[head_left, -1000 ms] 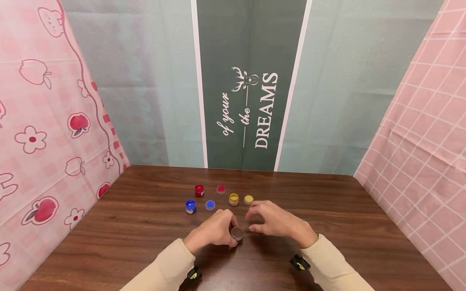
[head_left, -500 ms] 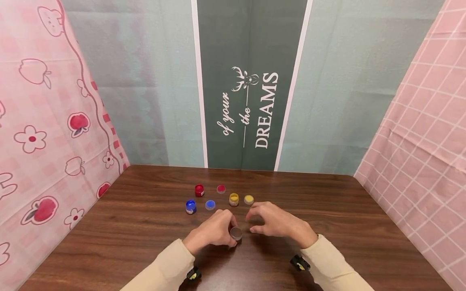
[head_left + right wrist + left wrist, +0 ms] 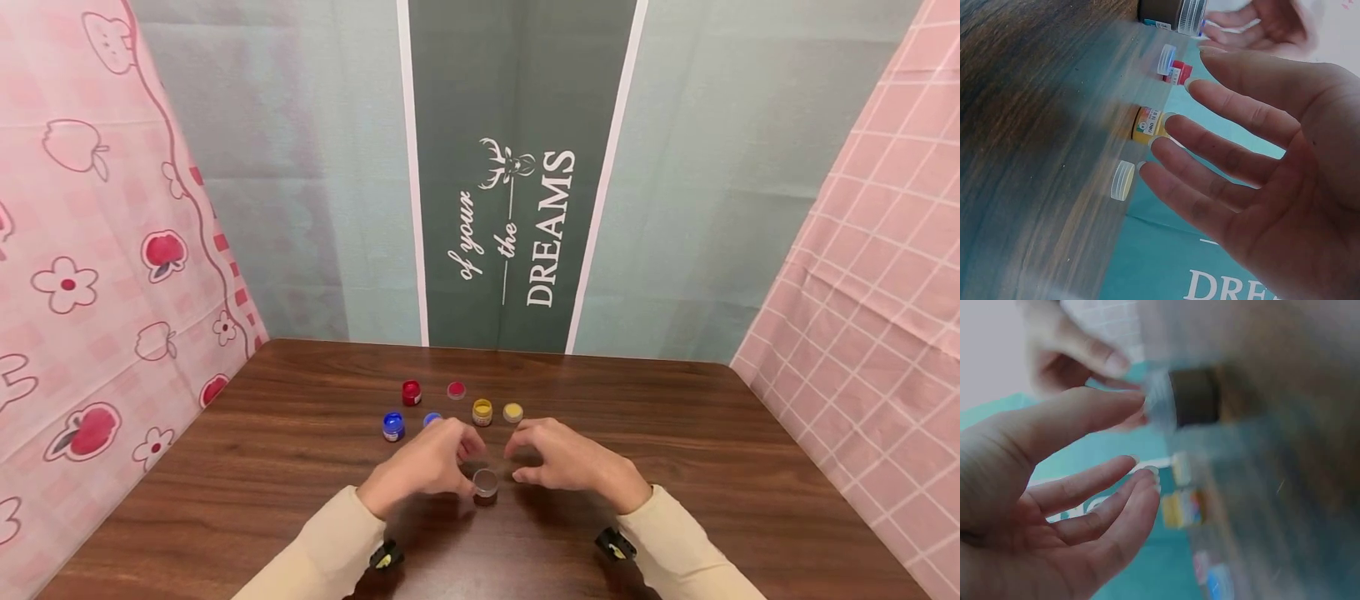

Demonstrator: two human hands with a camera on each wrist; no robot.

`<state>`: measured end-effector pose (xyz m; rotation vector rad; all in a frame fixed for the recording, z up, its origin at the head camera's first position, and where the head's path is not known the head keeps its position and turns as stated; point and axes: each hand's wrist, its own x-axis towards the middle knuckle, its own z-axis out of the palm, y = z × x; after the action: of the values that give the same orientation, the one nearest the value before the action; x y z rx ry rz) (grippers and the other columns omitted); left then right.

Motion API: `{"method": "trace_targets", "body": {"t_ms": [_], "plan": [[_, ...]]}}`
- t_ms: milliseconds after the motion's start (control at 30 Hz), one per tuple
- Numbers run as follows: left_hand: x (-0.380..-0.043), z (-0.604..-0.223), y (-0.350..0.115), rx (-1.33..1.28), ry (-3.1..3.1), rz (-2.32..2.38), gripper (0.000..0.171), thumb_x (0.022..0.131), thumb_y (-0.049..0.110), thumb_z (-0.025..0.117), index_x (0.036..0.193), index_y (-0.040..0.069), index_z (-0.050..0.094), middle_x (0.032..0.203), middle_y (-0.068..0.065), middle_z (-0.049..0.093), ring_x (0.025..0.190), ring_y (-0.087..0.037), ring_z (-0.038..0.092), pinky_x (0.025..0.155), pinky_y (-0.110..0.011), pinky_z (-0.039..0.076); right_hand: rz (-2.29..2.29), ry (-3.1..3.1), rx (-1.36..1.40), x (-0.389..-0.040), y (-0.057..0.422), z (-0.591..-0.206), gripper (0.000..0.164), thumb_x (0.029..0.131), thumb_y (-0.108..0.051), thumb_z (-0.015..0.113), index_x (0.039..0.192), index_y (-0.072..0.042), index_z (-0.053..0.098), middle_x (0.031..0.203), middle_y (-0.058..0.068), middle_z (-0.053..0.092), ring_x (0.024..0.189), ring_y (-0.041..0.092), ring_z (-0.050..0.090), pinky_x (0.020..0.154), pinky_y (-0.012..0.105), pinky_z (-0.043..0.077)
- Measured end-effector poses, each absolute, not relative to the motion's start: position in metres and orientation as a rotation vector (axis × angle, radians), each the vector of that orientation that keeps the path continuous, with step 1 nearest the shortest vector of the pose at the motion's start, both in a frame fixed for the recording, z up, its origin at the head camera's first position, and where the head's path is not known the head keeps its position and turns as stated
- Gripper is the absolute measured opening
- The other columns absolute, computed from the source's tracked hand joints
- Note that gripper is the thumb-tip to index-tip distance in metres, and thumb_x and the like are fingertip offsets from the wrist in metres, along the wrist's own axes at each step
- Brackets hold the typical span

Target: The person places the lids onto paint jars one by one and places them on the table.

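Note:
A dark brown paint jar (image 3: 485,492) with a clear ribbed lid (image 3: 1161,400) stands upright on the table between the hands. The left hand (image 3: 429,460) is beside it with fingers spread. Its thumb tip is close to the lid; whether they touch I cannot tell. To the right of the jar, the right hand (image 3: 573,457) hovers with loosely bent fingers and nothing between them. In the right wrist view, the yellow jar (image 3: 1147,124) and its removed lid (image 3: 1123,180) appear beyond the right fingertips.
Behind the hands stand an uncapped red jar (image 3: 411,393), a blue jar (image 3: 393,427) and the yellow jar. A red lid (image 3: 456,390) lies among them, and a blue lid (image 3: 431,419) is partly covered by the left hand. Fabric hangs behind the table (image 3: 675,417).
The left hand has let go of the brown jar and moved slightly left, its fingers spreading. The jar remains standing on the table. The right hand has barely moved.

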<state>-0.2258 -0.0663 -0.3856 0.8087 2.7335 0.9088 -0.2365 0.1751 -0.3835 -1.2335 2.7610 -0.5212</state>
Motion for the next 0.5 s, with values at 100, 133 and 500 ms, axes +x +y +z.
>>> {"method": "trace_targets", "body": {"t_ms": [100, 133, 500], "plan": [[-0.231, -0.379, -0.081, 0.794, 2.837, 0.941, 0.044, 0.067, 0.008, 0.093, 0.106, 0.003, 0.075, 0.104, -0.014, 0.076, 0.097, -0.029, 0.07, 0.085, -0.041, 0.059, -0.507, 2.765, -1.224, -0.237, 0.175, -0.383, 0.019, 0.091, -0.016, 0.077, 0.107, -0.008, 0.076, 0.107, 0.001, 0.074, 0.103, 0.016, 0.069, 0.093, 0.037, 0.057], [-0.233, -0.378, -0.087, 0.776, 2.879, 0.948, 0.044, 0.066, 0.007, 0.093, 0.106, 0.002, 0.075, 0.104, -0.015, 0.076, 0.099, -0.031, 0.07, 0.086, -0.043, 0.059, -0.499, 2.769, -1.223, -0.237, 0.175, -0.383, 0.019, 0.091, -0.017, 0.077, 0.107, -0.008, 0.076, 0.107, 0.0, 0.074, 0.103, 0.016, 0.069, 0.093, 0.038, 0.057], [-0.262, -0.384, -0.144, 0.424, 2.985, 0.888, 0.067, 0.073, 0.013, 0.092, 0.133, -0.002, 0.063, 0.134, -0.024, 0.063, 0.127, -0.044, 0.055, 0.108, -0.06, 0.048, -0.475, 2.774, -1.201, -0.237, 0.172, -0.386, 0.019, 0.091, -0.018, 0.077, 0.108, -0.009, 0.076, 0.108, -0.001, 0.073, 0.105, 0.014, 0.067, 0.097, 0.04, 0.055]]}}
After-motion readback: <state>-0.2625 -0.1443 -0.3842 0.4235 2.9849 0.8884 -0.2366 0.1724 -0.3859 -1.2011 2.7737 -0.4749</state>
